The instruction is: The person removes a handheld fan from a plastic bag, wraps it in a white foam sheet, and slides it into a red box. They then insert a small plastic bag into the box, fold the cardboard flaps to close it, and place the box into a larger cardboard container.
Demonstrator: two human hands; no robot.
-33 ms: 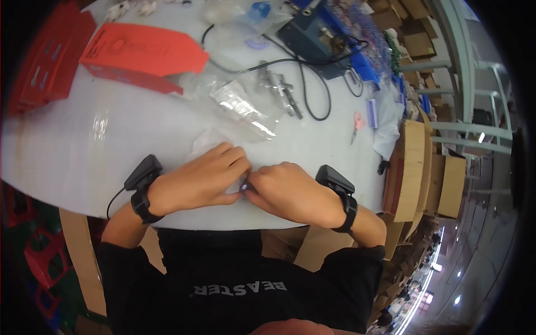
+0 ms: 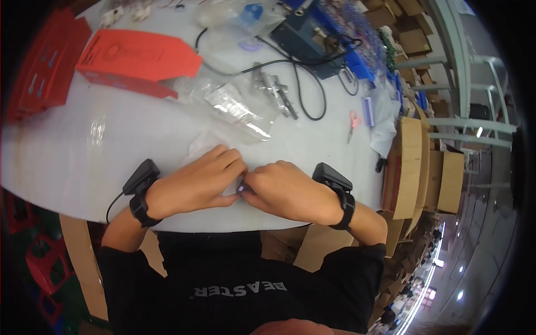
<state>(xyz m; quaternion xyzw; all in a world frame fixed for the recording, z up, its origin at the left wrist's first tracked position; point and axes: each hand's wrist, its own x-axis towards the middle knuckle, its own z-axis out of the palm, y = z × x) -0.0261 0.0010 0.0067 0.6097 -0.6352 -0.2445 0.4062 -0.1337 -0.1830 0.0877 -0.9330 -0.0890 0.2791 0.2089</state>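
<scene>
Our left hand [image 2: 192, 188] and right hand [image 2: 296, 192] come together, fingers curled. The right seems to pinch a small dark piece [image 2: 242, 190] between them; we cannot tell whether the left grips it. Since the last frame, the grip looks unchanged, so we judge the handling continues. Our fingers hide most of the piece, and pale film [image 2: 204, 143] beyond the left hand is blurred.
</scene>
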